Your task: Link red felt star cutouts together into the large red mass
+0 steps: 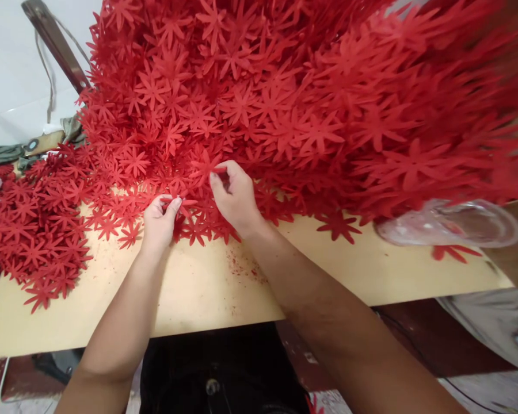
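A big heap of red flower-shaped cutouts (pixel 237 106), with several narrow petals each, covers the back of the table. At the heap's front edge, my left hand (pixel 159 221) is closed, thumb and forefinger pinching a petal of a red flower cutout (pixel 190 203). My right hand (pixel 236 195), a little higher and to the right, pinches the petal of another red flower cutout (pixel 205 167). The two hands are apart from each other. Loose cutouts lie flat under and around them, and the fingers partly hide the held pieces.
The pale yellow tabletop (pixel 190 299) carries red crumbs near its front. A smaller pile of cutouts (pixel 34 230) sits at left. To the right are a clear plastic container (pixel 453 224) and a single cutout (pixel 341 224). A dark metal bar (pixel 56 43) leans at upper left.
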A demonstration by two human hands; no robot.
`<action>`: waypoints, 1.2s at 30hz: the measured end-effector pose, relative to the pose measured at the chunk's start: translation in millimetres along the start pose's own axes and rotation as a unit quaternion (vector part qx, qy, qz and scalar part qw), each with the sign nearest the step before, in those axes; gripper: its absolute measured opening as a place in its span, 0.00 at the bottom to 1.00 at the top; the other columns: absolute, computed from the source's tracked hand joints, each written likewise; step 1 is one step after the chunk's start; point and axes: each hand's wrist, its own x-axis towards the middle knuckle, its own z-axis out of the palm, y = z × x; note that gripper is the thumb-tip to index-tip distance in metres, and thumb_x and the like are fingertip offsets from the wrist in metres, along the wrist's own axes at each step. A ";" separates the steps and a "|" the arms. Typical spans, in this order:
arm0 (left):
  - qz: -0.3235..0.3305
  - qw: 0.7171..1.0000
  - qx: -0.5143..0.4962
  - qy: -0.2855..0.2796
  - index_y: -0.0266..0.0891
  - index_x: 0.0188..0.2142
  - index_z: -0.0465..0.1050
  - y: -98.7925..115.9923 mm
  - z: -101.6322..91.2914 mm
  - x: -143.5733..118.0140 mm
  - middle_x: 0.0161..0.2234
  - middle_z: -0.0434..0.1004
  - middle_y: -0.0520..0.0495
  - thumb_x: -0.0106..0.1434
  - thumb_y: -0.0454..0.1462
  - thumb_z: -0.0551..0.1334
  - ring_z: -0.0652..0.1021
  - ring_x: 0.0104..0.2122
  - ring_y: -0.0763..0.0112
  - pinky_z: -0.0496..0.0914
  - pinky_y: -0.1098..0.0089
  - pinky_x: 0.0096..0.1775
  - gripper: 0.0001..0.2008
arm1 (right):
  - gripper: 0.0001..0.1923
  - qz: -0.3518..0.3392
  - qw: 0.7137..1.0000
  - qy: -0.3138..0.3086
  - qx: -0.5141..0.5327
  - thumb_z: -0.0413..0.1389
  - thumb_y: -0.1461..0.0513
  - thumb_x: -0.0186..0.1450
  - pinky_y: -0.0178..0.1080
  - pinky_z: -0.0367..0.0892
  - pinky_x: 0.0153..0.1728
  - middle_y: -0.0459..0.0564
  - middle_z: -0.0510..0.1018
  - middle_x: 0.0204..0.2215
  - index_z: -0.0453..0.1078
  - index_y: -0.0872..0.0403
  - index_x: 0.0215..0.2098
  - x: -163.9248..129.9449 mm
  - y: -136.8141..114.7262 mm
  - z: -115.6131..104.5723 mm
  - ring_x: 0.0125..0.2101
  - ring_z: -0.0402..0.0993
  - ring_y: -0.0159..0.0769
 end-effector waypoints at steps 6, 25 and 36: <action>0.017 0.999 0.051 -0.012 0.37 0.24 0.65 5.1 -0.8 -5.2 0.16 0.67 0.58 0.53 0.38 0.66 0.66 0.18 0.81 0.62 0.77 0.25 0.10 | 0.17 -0.110 0.991 0.041 -0.067 0.54 0.57 0.59 0.49 0.66 0.48 0.59 0.68 0.46 0.65 0.55 0.45 -6.5 -11.7 -0.8 0.50 0.64 0.44; 0.001 0.997 -0.015 -0.079 0.36 0.26 0.73 5.2 1.1 -7.8 0.20 0.73 0.54 0.48 0.37 0.69 0.72 0.23 0.79 0.67 0.76 0.31 0.08 | 0.11 0.108 0.954 -0.158 0.231 0.59 0.58 0.54 0.38 0.71 0.40 0.47 0.77 0.33 0.71 0.54 0.34 -17.3 -26.3 11.6 0.34 0.74 0.31; 0.024 0.992 -0.010 -0.120 0.37 0.29 0.73 1.1 -0.7 -7.4 0.16 0.70 0.56 0.49 0.44 0.69 0.69 0.18 0.80 0.64 0.77 0.25 0.14 | 0.16 0.153 0.915 -0.227 0.296 0.63 0.50 0.50 0.35 0.68 0.26 0.43 0.73 0.20 0.71 0.54 0.24 -14.8 -34.5 6.5 0.21 0.68 0.26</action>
